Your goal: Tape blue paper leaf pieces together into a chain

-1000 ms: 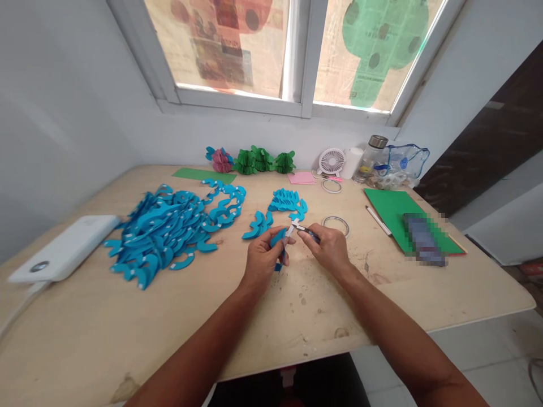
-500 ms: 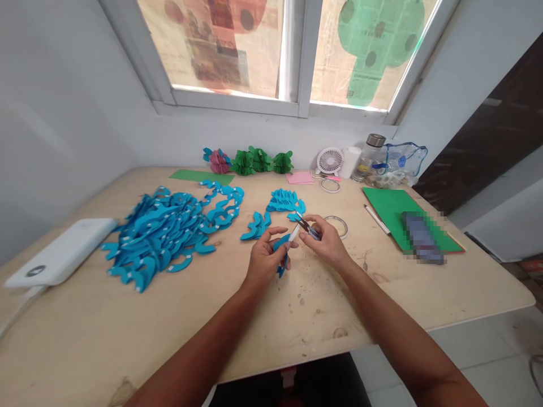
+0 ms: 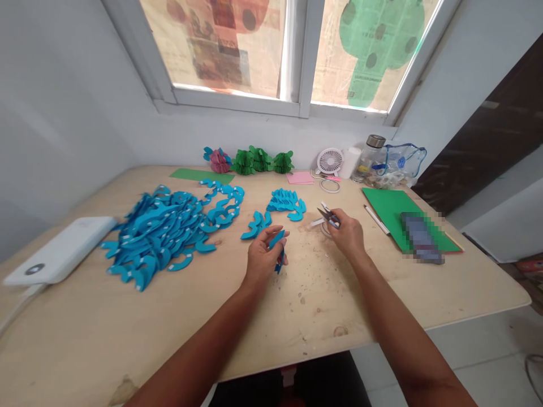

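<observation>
My left hand (image 3: 263, 254) is closed on a blue paper piece (image 3: 278, 240), pinched between thumb and fingers. Part of that piece hangs below the fingers. My right hand (image 3: 348, 233) grips small dark-bladed scissors (image 3: 328, 215), their tips pointing up and left. A white strip (image 3: 317, 223) shows just below the blades, beside a tape roll (image 3: 326, 228) that the right hand partly hides. Whether the fingers touch the roll I cannot tell. Beyond my hands lie a small group of blue paper arcs (image 3: 255, 225) and a folded row of blue arcs (image 3: 283, 200).
A large heap of blue paper arcs (image 3: 161, 232) covers the left side, near a white power bank (image 3: 61, 249). Along the back stand green paper figures (image 3: 258, 161), a small fan (image 3: 330, 162) and a bottle (image 3: 373, 155). Green sheets (image 3: 384, 203) and a pen (image 3: 376, 219) lie right.
My right hand has moved right with the scissors, away from the left hand to the tape roll. The white strip that was at the left fingers no longer shows there. The left hand stays nearly still.
</observation>
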